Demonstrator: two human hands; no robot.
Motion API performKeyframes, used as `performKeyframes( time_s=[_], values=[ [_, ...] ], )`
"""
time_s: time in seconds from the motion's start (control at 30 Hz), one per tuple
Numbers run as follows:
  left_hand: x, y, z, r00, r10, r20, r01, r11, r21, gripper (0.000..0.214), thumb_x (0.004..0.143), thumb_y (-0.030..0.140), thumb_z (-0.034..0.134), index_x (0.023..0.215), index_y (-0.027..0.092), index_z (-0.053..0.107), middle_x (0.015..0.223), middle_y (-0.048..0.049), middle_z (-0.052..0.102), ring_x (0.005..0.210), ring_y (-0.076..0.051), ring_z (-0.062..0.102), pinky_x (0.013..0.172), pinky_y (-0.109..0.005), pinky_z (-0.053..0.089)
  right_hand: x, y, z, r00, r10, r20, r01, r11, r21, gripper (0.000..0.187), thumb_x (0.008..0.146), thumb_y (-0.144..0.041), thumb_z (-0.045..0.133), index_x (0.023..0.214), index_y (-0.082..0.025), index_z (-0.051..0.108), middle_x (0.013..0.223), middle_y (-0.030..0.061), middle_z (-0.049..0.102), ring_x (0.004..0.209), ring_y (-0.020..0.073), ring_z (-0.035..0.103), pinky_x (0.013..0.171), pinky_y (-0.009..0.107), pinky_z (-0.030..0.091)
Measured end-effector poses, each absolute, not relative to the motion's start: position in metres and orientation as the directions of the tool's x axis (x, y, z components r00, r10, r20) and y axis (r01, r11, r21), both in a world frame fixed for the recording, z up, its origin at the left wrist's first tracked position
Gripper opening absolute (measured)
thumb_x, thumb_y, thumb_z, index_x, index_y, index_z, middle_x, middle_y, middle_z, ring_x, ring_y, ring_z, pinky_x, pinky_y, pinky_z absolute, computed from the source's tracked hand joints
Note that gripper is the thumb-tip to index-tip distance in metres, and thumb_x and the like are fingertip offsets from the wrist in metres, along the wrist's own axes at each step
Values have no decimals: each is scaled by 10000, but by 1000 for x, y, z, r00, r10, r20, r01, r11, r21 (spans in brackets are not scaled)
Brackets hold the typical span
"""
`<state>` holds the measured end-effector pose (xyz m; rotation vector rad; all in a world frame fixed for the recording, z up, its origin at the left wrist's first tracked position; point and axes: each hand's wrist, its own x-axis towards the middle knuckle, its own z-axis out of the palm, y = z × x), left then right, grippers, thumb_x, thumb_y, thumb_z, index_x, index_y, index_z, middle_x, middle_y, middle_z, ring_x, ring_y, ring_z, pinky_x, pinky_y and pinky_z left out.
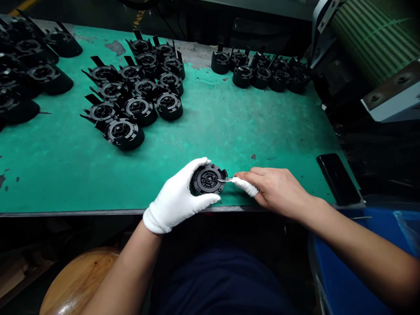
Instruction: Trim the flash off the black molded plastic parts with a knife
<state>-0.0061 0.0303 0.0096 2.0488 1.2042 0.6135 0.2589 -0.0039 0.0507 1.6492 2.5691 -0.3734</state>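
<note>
My left hand (182,192), in a white glove, is closed round a round black plastic part (210,179) near the table's front edge. Its thumb and fingers grip the part from the left, and the ringed face is turned up. My right hand (277,188) is bare except for a white wrap on the thumb. It pinches a small knife (228,180), whose short metal blade touches the right side of the part's face. The knife's handle is hidden in the fingers.
Several similar black parts (139,107) stand grouped on the green table (213,127), with more at the far left and back right. A phone (337,178) lies at the right edge. A machine with a green ribbed piece (377,39) overhangs the right. Below are a wooden stool (78,280) and a blue bin (348,262).
</note>
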Motion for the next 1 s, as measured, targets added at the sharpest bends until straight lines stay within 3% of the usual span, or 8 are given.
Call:
performKeyframes(
  time_s=[0.13,0.23,0.5,0.87,1.0],
  values=[
    [7,10,8,323,943,86,588,-271,762,811,697,529,827,1372,242,480,1399,-80,593,1305,-277,576,1146,-431,457,261,-25,52,-370,921,-124,880,305,-364,399,914,-146,478,1267,-245,636,1120,51,756,961,213,717,775,300,511],
    [19,-6,2,186,972,143,592,-227,773,801,698,543,826,1352,231,485,1369,-97,610,1277,-286,595,1124,-443,475,255,-40,52,-392,900,-192,858,282,-428,447,900,-103,466,1308,-220,608,1197,72,733,1014,219,707,829,317,538],
    [23,-10,-2,168,974,151,587,-222,779,815,691,580,819,1358,247,491,1377,-99,610,1277,-304,598,1110,-463,487,241,-47,48,-431,839,-332,841,241,-484,528,865,-65,473,1361,-200,593,1229,82,724,1089,241,689,953,378,548],
    [23,-10,-2,162,975,153,591,-220,776,805,701,583,811,1358,243,495,1380,-87,611,1277,-281,598,1117,-431,481,236,-41,53,-436,814,-385,856,242,-458,538,862,-46,456,1365,-185,586,1201,84,721,1074,260,689,903,391,551],
    [24,-10,0,148,980,136,593,-198,781,801,699,584,813,1353,242,501,1367,-82,620,1258,-277,611,1108,-425,488,236,-40,51,-420,850,-317,851,248,-463,508,878,-59,465,1347,-211,590,1216,68,713,1075,240,682,905,359,533]
  ],
)
